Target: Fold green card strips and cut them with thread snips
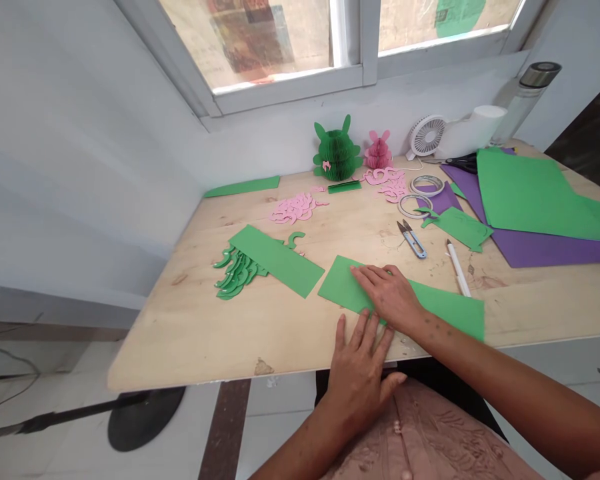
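Note:
A long green paper strip [445,305] lies near the table's front edge. Across its middle rests my right hand [390,298], palm down with fingers stretched out. My left hand [357,367] is laid flat with fingers spread, its fingertips at the strip's near edge. Left of it, a second green strip [280,259] covers part of a pile of curved green cut-outs [237,277]. The white pen [459,268] lies just beyond the first strip, close to blue-handled thread snips [411,239].
Pink paper cut-outs [295,208], a green honeycomb paper figure [337,157] and a smaller pink figure [379,152] are at the back. Tape rolls [427,185], a small fan [427,135], black scissors [463,163], green sheets [525,193] and purple sheets [540,250] occupy the right side.

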A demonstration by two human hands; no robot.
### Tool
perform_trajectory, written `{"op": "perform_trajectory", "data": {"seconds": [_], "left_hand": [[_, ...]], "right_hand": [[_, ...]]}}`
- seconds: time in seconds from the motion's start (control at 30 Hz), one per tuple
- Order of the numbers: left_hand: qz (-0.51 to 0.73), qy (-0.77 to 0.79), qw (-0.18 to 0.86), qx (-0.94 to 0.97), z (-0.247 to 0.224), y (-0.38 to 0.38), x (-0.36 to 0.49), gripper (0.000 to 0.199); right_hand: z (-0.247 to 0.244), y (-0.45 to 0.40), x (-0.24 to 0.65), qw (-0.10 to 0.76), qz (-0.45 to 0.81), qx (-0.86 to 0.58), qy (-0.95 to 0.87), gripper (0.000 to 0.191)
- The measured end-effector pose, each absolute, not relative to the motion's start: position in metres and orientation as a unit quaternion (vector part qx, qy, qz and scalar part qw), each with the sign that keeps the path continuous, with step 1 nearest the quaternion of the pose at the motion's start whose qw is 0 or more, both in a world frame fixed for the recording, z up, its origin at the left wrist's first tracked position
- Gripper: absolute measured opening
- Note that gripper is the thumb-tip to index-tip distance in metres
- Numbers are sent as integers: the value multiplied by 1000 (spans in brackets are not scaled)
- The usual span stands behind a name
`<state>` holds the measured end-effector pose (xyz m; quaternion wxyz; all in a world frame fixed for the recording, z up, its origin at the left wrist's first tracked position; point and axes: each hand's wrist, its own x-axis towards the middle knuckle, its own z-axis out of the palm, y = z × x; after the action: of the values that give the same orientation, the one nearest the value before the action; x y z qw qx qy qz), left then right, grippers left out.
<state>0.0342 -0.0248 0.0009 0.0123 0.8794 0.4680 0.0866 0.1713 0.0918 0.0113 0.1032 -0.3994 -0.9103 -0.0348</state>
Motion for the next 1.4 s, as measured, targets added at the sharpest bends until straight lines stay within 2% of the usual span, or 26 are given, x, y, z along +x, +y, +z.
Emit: {"op": "perform_trajectory", "data": {"seconds": [0.6,0.93,1.23,1.4], "left_hand": [[97,621,-78,774,0,3,-29,58],[45,438,-23,898,14,39,-28,57],[42,397,8,917,13,65,-37,48],[32,371,-2,928,0,77,-40,53]], "right_hand": [[9,90,170,114,-46,-397,-909,44],[10,90,169,117,-39,-395,-910,43],[8,90,169,133,-26,-400,-906,46],[9,92,170,145,-16,-405,-903,45]]}}
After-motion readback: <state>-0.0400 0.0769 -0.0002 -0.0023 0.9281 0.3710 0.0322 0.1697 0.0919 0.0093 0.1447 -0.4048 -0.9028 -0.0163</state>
